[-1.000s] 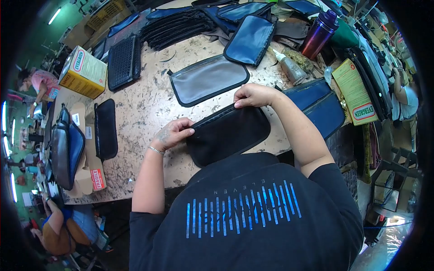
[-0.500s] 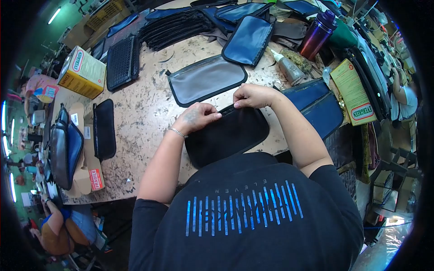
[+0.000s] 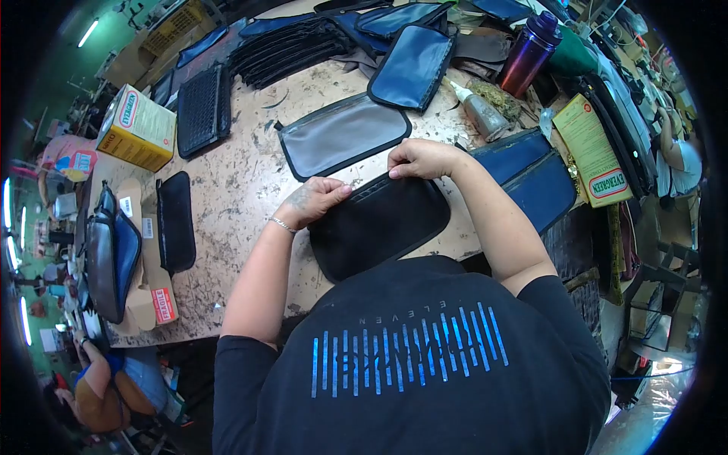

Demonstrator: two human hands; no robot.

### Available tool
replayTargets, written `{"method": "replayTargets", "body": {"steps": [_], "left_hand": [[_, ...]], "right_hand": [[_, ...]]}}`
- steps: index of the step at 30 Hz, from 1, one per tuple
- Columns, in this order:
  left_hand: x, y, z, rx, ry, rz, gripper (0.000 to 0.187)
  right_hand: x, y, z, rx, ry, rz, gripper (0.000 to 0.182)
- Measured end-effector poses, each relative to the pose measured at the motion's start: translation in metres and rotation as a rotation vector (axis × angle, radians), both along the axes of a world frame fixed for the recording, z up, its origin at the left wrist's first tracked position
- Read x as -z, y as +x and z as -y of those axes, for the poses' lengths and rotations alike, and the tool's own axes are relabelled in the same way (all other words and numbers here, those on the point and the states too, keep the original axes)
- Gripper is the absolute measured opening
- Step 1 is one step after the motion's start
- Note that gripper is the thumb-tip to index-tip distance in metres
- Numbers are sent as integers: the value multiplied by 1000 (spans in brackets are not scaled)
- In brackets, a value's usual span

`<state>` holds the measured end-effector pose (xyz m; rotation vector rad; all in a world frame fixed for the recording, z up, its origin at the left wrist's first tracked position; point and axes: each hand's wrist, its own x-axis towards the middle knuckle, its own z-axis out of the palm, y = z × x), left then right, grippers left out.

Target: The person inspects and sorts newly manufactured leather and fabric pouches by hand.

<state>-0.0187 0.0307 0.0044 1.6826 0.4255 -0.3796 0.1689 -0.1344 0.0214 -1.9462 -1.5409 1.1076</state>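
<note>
A black zipper pouch [image 3: 379, 227] lies on the table close to my body, its zipper edge facing away from me. My left hand [image 3: 320, 199] pinches that edge near its left end, thumb and fingers together. Further right along the same edge, my right hand [image 3: 417, 159] is closed in a pinch, with the fingertips on the zipper strip. Just beyond my hands rests a grey pouch panel [image 3: 345, 136] with black binding. A blue pouch [image 3: 412, 67] overlaps its far right corner.
On the left stand a yellow can [image 3: 136, 129], a woven black pouch [image 3: 205, 111] and a cardboard box [image 3: 140, 288] beside more pouches. A stack of black pouches [image 3: 288, 49] lies at the back. To the right are a glue bottle [image 3: 481, 112], a purple flask [image 3: 529, 57] and blue pouches [image 3: 531, 182].
My left hand has slid left along the pouch's zipper edge, widening the gap between my hands. My right hand stays in nearly the same place.
</note>
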Motion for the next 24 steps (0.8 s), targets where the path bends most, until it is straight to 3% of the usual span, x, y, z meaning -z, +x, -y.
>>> {"method": "replayTargets", "body": {"steps": [2, 5, 7, 14, 16, 18, 19, 21, 24], "left_hand": [[9, -2, -1, -28, -68, 63, 24], [10, -3, 1, 44, 52, 97, 22], [7, -2, 5, 106, 334, 181, 21], [-4, -9, -9, 205, 323, 44, 19], [2, -18, -11, 95, 0, 68, 20], [3, -19, -8, 58, -44, 83, 19], [2, -17, -4, 27, -91, 98, 19], [1, -11, 1, 53, 26, 86, 22], [-5, -13, 3, 73, 190, 129, 27]], "right_hand": [[-2, -1, 1, 2, 18, 10, 18], [-2, -2, 1, 7, 10, 25, 18], [1, 0, 0, 9, -12, 31, 18], [12, 6, 1, -15, 16, 6, 18], [7, 2, -2, -18, 16, -23, 19], [-4, -3, -9, -50, -134, 9, 23], [-11, -12, -11, -100, -79, 111, 25], [-16, -33, -22, -211, 13, 300, 29], [-6, -41, -31, -231, 112, 242, 26]]}}
